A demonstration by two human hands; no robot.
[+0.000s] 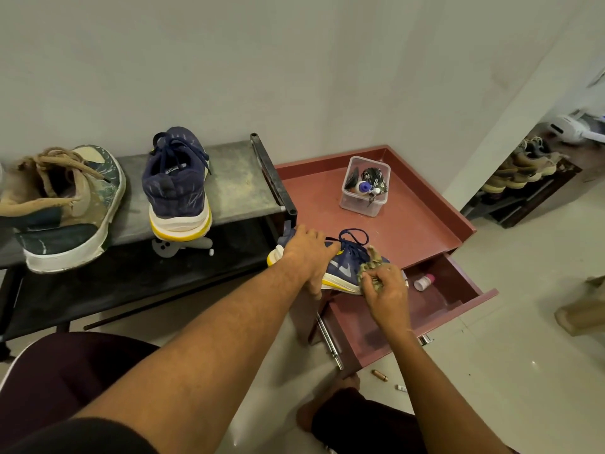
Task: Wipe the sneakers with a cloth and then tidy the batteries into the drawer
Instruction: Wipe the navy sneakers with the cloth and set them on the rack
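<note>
A navy sneaker [345, 265] with a white and yellow sole lies on its side at the front left corner of the red cabinet top [415, 221]. My left hand [309, 257] grips it over the heel and collar. My right hand [386, 291] pinches a crumpled tan cloth [370, 268] against the sneaker's toe side. Its matching navy sneaker [178, 183] stands heel-out on the grey shoe rack [235, 181]. The red drawer [438, 296] below is pulled open. Two batteries [379, 375] lie on the floor near the drawer's front corner.
A dirty tan and green sneaker [62, 204] sits at the rack's left. A clear plastic box [365, 186] with small items stands on the cabinet top. A small white bottle [424, 282] lies in the drawer. More shoes [520, 168] fill a rack at far right. My knees are below.
</note>
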